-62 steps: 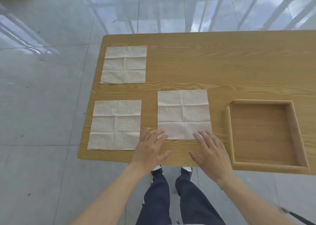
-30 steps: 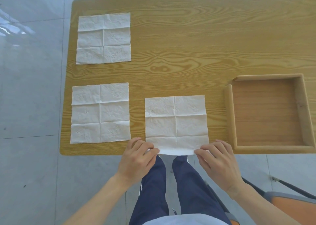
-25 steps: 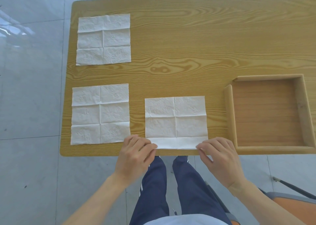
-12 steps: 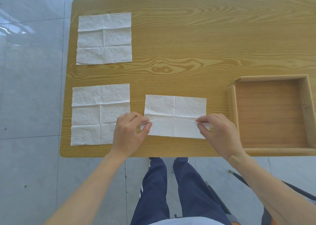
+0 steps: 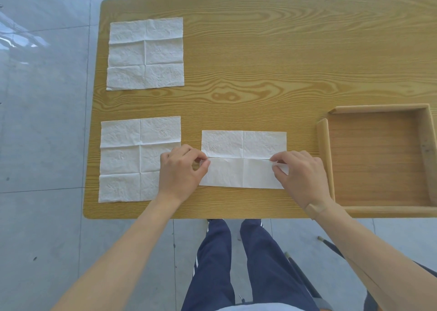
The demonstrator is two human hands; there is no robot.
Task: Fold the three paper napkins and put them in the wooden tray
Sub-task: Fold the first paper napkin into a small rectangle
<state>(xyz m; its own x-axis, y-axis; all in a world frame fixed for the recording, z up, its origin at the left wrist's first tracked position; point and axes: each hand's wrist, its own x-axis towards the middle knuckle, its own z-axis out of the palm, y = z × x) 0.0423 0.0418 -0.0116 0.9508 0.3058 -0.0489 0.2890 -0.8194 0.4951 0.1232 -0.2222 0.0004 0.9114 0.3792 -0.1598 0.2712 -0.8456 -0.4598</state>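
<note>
Three white paper napkins lie on the wooden table [image 5: 248,74]. The middle napkin [image 5: 243,159] has its near third folded up over its middle. My left hand [image 5: 182,173] pinches the left corner of that folded flap, and my right hand [image 5: 300,173] pinches its right corner. A second napkin [image 5: 132,159] lies flat and unfolded at the near left, partly under my left hand. The third napkin [image 5: 145,53] lies unfolded at the far left. The square wooden tray [image 5: 324,159] sits to the right of my right hand with nothing in it.
The table's near edge runs just behind my wrists, with my legs and grey floor tiles below it. Part of a chair [image 5: 307,277] shows at the bottom right. Bare wood spreads across the table's far right.
Both hands took the middle napkin's near edge at the table's rim and carried it away from me, folding the near third up over the middle. The other napkins and the tray stayed put.
</note>
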